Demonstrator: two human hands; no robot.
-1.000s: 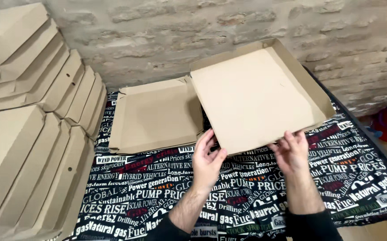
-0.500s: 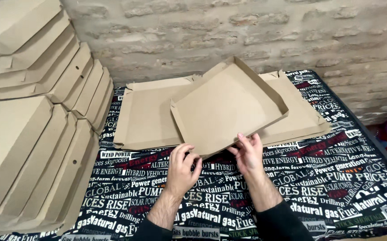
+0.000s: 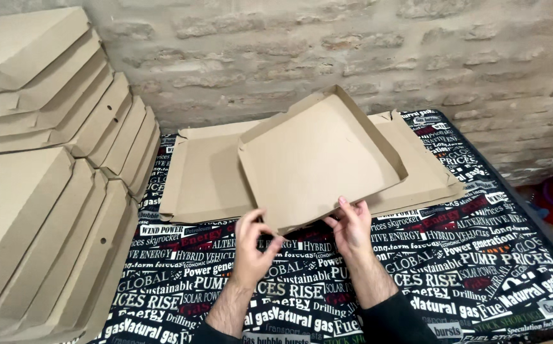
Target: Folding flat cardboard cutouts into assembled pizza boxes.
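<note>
We hold a shallow brown cardboard box tray [image 3: 318,159] by its near edge, tilted up above the table [image 3: 480,267], our left hand [image 3: 254,245] pinching the edge at its near corner and our right hand [image 3: 351,226] gripping the same edge just beside it. Beneath the tray lie flat unfolded cardboard blanks [image 3: 203,178] on the black cloth printed with words. To the left, stacks of folded boxes [image 3: 41,191] lean in rows, and a brick wall [image 3: 289,44] stands behind.

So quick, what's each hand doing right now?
Left hand: pinching the near edge of the cardboard tray.
Right hand: gripping the same near edge, fingers under it.
</note>
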